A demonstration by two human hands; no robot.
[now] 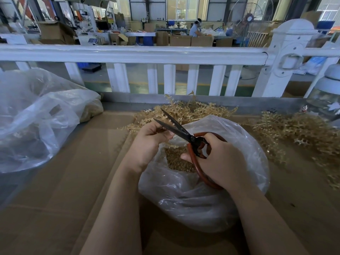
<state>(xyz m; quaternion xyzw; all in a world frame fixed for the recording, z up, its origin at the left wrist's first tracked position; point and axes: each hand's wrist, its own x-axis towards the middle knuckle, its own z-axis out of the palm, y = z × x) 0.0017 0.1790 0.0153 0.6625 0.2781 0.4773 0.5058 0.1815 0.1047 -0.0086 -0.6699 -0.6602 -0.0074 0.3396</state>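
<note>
Right hand (220, 161): grips the red loops of the scissors (181, 132), blades parted.
Left hand (149, 142): pinches a gold sprig (168, 120) between the blades, over the open bag (184, 199).
Step advice: keep fingertips behind the blades and cut above the bag mouth.

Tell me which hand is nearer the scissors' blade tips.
Left. The left hand pinches a gold sprig beside the blade tips of the scissors; the right hand grips their red handles, farther back.

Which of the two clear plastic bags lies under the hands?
The centre bag, its mouth open beneath the right hand gripping the red-handled scissors; the other bag lies apart at the far left, untouched.
</note>
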